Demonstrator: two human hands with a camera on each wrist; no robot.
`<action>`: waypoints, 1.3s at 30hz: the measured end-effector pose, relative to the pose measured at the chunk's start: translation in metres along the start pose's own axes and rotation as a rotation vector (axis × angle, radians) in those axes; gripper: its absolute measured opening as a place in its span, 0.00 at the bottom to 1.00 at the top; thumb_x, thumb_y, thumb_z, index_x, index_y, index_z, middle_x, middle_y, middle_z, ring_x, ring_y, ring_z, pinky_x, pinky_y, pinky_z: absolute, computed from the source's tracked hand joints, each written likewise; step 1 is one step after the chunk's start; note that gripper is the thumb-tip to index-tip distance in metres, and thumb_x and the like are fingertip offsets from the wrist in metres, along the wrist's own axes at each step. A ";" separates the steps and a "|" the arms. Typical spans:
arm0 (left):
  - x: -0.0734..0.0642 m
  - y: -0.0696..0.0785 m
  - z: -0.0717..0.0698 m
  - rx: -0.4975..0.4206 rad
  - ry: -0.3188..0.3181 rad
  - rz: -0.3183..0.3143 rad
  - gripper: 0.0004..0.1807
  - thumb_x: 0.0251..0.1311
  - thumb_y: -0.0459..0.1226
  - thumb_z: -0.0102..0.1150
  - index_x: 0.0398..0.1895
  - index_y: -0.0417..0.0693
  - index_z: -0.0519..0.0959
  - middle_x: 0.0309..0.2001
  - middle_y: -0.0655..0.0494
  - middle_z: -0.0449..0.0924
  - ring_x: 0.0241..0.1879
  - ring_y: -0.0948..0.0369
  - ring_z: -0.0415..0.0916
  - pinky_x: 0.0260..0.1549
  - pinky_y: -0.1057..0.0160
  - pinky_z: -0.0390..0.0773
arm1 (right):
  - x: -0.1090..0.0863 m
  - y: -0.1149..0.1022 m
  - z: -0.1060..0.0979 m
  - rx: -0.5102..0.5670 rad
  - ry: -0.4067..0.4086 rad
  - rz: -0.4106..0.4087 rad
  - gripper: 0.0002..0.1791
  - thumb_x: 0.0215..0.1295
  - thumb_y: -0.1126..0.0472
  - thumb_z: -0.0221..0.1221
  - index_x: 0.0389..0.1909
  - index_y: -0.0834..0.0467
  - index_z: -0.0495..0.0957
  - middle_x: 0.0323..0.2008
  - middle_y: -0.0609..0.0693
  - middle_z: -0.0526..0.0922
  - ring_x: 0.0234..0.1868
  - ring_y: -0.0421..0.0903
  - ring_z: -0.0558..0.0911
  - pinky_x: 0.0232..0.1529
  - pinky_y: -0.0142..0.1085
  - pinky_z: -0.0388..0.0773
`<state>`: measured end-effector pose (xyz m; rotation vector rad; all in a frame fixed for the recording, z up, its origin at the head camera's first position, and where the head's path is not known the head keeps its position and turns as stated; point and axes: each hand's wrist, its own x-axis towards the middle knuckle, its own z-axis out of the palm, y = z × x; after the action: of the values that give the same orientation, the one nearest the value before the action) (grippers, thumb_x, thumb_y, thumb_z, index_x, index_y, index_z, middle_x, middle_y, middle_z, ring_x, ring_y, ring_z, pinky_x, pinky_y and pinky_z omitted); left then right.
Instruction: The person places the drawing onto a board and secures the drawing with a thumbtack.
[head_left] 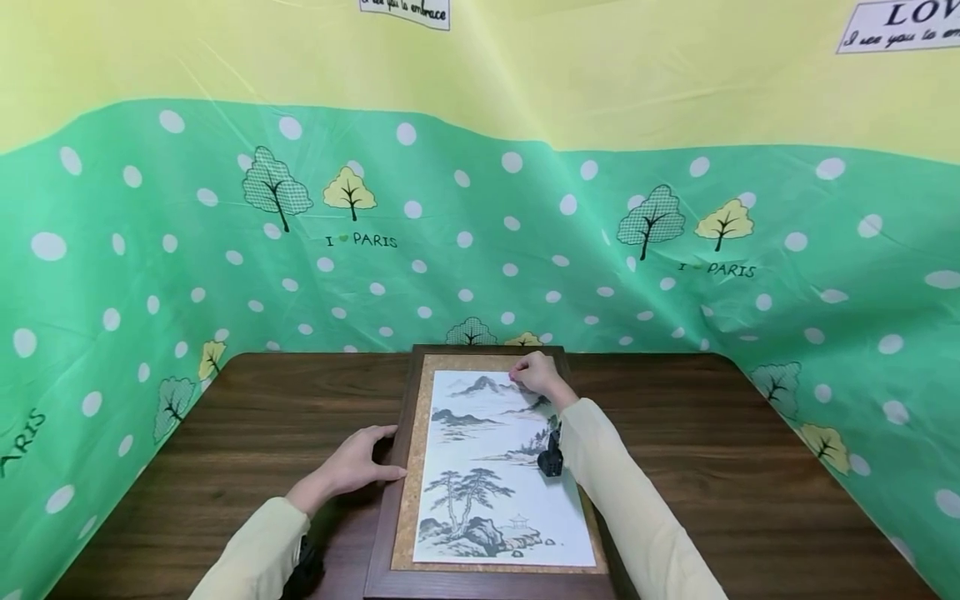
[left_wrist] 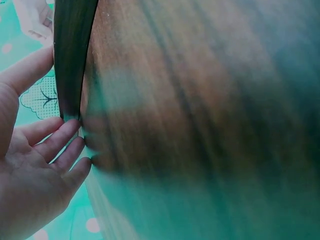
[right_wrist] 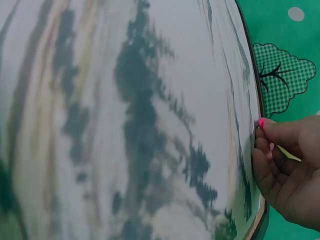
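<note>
A sheet with an ink landscape (head_left: pixel 480 442) lies on a cork board (head_left: pixel 408 508) in a dark wooden frame (head_left: pixel 397 467). My right hand (head_left: pixel 536 375) is at the sheet's top edge, pinching a small pink push pin (right_wrist: pixel 261 123) between thumb and forefinger. Another pink bit (right_wrist: pixel 270 150) shows among the other fingers of that hand; its kind is unclear. At the frame's left side, my left hand (head_left: pixel 360 465) rests spread, with thumb and fingertips touching the outer edge. The left wrist view shows these fingers (left_wrist: pixel 62 142) fairly straight against the frame.
The framed board lies on a dark brown wooden table (head_left: pixel 697 467), its top end near the table's back edge. Behind hangs a green and yellow cloth (head_left: pixel 465 208) with dots and printed trees. A black wrist camera (head_left: pixel 551 458) hangs above the sheet's right part.
</note>
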<state>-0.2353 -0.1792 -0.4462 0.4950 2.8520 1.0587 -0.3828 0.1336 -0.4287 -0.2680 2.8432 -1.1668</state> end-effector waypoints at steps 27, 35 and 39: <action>0.000 0.002 0.000 -0.041 0.003 -0.017 0.39 0.43 0.43 0.70 0.58 0.32 0.68 0.56 0.38 0.69 0.57 0.45 0.65 0.51 0.47 0.67 | 0.006 -0.001 0.006 0.290 0.078 0.260 0.16 0.56 0.69 0.57 0.09 0.61 0.70 0.07 0.48 0.61 0.10 0.42 0.56 0.15 0.33 0.58; 0.000 0.000 0.001 -0.044 0.007 -0.012 0.39 0.43 0.43 0.70 0.58 0.32 0.68 0.56 0.38 0.69 0.57 0.45 0.65 0.51 0.47 0.67 | 0.006 0.002 0.007 0.300 0.128 0.277 0.12 0.53 0.69 0.60 0.12 0.64 0.75 0.11 0.51 0.72 0.11 0.43 0.64 0.15 0.33 0.63; 0.000 0.000 0.000 -0.036 0.004 -0.009 0.39 0.44 0.44 0.70 0.58 0.32 0.68 0.56 0.38 0.69 0.57 0.45 0.65 0.51 0.47 0.67 | 0.005 0.000 0.007 0.319 0.144 0.297 0.13 0.52 0.70 0.60 0.10 0.63 0.74 0.12 0.51 0.74 0.11 0.43 0.68 0.16 0.33 0.66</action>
<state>-0.2351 -0.1792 -0.4461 0.4774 2.8299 1.1090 -0.3868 0.1274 -0.4335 0.2549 2.6253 -1.5887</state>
